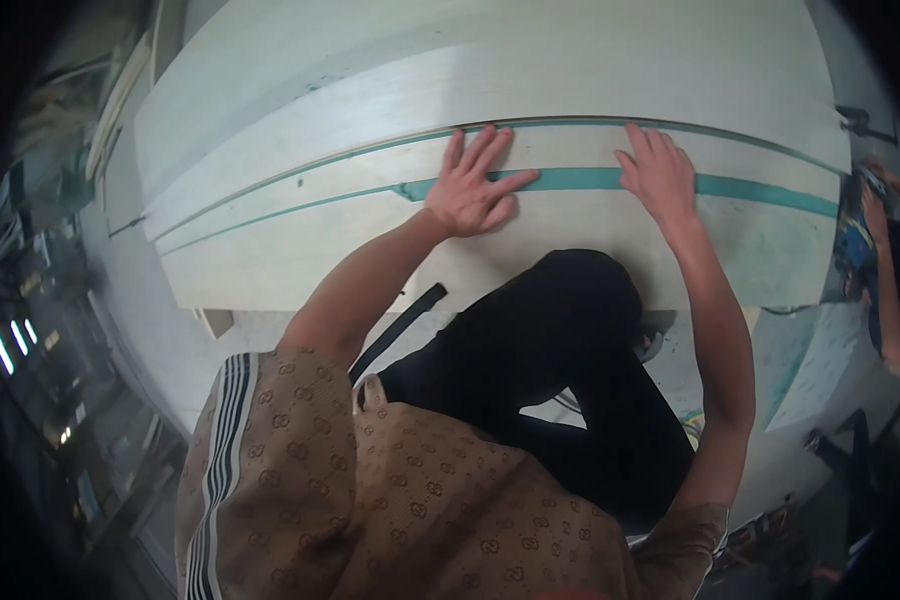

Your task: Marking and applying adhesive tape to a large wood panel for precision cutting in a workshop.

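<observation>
A large pale board (390,270) lies across in front of me, with a long whitish strip (370,160) running along it from left to right. Along the near side of that strip runs a green band (580,179), wide in the middle and right and thin at the left. My left hand (470,195) is flat on the strip with fingers spread, its fingertips at the strip's far edge and its thumb side by the green band. To the right, my right hand (662,178) rests across the band and strip, fingers stretched toward the far edge. Neither hand holds anything.
A second pale panel (530,50) extends beyond the strip's far edge. At the right rim another person's hand (873,215) is by a blue object (856,245). My bent knee (590,290) is close to the board's near edge. A dark strap (410,320) sticks out beside me.
</observation>
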Tool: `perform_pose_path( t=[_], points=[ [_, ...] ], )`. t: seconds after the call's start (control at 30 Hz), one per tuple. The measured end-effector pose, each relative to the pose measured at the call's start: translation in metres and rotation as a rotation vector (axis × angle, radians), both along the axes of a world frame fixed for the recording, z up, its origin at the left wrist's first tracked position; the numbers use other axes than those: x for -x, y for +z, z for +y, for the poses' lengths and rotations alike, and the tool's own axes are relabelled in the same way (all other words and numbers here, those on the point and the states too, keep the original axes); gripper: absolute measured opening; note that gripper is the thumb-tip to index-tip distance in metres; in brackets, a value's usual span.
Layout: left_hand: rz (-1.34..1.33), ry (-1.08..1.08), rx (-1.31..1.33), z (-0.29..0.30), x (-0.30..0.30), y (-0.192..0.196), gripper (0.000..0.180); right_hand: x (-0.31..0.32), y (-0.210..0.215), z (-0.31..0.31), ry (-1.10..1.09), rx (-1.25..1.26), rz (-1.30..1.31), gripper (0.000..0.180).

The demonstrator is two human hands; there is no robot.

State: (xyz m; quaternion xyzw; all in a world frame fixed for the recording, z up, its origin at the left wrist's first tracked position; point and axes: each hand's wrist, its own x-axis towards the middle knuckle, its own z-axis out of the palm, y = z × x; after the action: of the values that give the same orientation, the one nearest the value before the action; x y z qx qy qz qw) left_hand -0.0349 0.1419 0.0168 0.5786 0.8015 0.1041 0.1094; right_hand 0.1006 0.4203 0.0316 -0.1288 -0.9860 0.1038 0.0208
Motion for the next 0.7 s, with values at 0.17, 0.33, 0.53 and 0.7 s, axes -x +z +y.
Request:
perform_pose_path(
  t=[0.17, 0.33, 0.53, 0.7],
  points=[
    [0.001, 0.014, -0.086, -0.002, 0.000, -0.004, 0.050, 0.004, -0.002, -0.010, 0.031, -0.010, -0.012, 0.047],
    [0.006, 0.023, -0.116, -0.005, 0.000, -0.002, 0.048, 0.003, -0.002, -0.004, 0.045, -0.048, -0.035, 0.050],
    [-0.024, 0.027, -0.089, -0.004, 0.001, -0.001, 0.047, -0.013, -0.015, 0.021, -0.022, -0.022, -0.044, 0.046],
    [-0.033, 0.027, -0.157, -0.005, -0.001, -0.006, 0.045, -0.036, -0.009, 0.047, -0.245, 0.020, -0.110, 0.045]
  ],
)
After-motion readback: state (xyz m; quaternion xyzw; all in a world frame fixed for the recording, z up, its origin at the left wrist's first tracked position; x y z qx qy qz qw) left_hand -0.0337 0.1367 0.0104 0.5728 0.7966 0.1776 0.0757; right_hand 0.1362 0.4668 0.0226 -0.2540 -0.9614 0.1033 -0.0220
